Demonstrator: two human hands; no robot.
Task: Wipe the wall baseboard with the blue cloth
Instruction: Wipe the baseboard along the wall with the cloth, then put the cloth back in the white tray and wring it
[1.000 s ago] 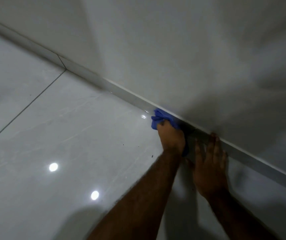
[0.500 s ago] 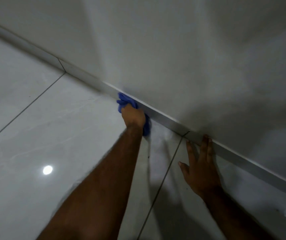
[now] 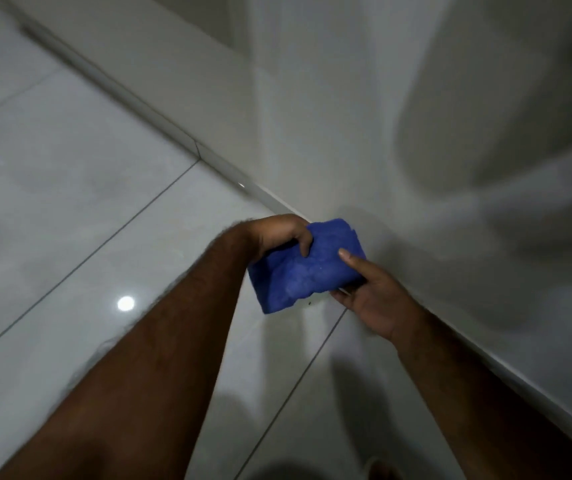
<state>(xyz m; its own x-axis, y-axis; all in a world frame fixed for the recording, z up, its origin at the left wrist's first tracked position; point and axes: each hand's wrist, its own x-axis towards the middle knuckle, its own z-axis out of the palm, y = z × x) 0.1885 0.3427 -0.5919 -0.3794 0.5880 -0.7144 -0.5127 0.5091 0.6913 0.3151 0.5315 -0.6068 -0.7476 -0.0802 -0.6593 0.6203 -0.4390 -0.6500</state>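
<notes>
Above the floor, both hands' grips clasp the blue cloth point(image 3: 307, 265).

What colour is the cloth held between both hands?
Solid blue cloth, no pattern visible; seen in the head view.

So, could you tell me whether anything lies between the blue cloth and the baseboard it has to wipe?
Nothing visible does. The blue cloth is held by the left hand and right hand, just off the baseboard.
</notes>
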